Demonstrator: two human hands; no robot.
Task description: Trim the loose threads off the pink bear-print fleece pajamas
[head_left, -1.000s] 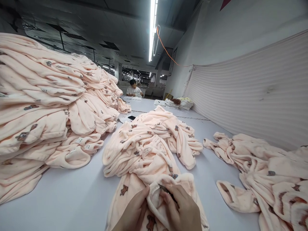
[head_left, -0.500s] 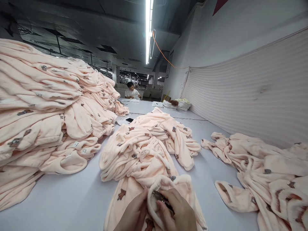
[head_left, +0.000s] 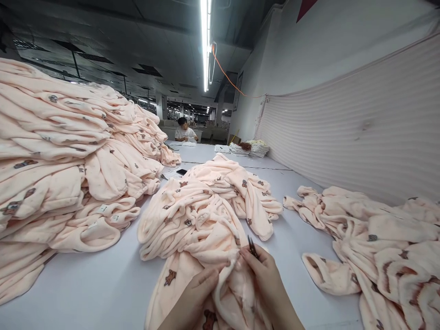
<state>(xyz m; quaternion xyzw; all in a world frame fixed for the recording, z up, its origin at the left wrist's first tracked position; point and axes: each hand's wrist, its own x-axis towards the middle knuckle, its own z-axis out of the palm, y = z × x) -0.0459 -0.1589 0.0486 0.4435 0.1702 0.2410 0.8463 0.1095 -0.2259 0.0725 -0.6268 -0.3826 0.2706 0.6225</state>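
Note:
A pale pink fleece garment (head_left: 202, 220) with small bear prints lies bunched on the table in front of me. My left hand (head_left: 201, 286) is closed, pinching a rolled edge of the cloth between thumb and fingers. Just to its right, my right hand (head_left: 263, 275) holds dark thread snips (head_left: 252, 247), their tips pointing up and away from the cloth. The thumb and finger of that hand also meet at the garment's edge. The snips' handle end is hidden in the palm.
A tall heap of similar pink garments (head_left: 51, 128) rises at the left. More pink garments (head_left: 385, 238) lie at the right. A dark phone (head_left: 181, 172) rests on papers behind the middle pile. Farther back are stacked white cloths (head_left: 257, 149) and a seated person (head_left: 185, 133).
My right hand has moved up and slightly right along the cloth edge; the snips have come out of the fold and now point upward. My left hand still grips the cloth. The view has shifted slightly.

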